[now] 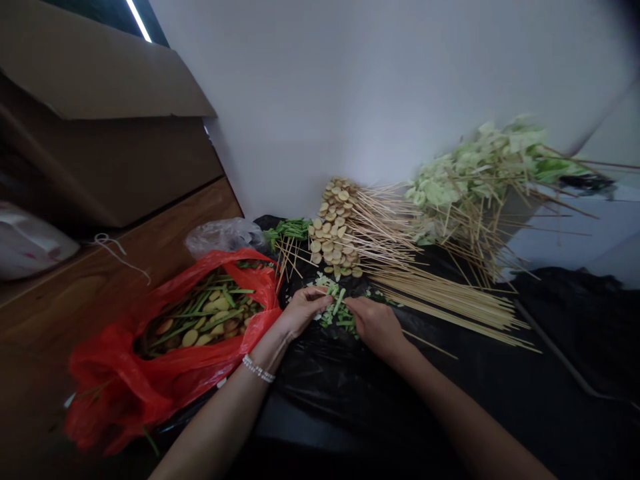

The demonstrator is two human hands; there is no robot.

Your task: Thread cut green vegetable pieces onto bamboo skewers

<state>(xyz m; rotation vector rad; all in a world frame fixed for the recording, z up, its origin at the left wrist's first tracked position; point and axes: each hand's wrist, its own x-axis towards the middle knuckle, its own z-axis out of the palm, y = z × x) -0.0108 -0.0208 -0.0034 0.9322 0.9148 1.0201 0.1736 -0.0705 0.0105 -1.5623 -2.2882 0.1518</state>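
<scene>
**Left hand (301, 312) and right hand (376, 327) pinch a cut green stem (339, 301)**

Both hands are closed in a fingertip grip on the stem, which sits between them just above a small heap of chopped green stems (337, 319) on a black plastic sheet (350, 400). A beaded bracelet (259, 369) circles the left wrist. Just left of the hands, an open red plastic bag (113, 387) holds green stems and pale round slices (205, 320). Beyond the hands lie a stack of round slices on bamboo skewers (333, 227), a bunch of skewered green stems (289, 230) and a crumpled clear plastic bag (225, 237). Skewered pale green leaves (470, 170) lie farther right. A cardboard box (100, 153) stands on a wooden surface (50, 320) at far left, and a white wall (375, 87) rises behind.
</scene>
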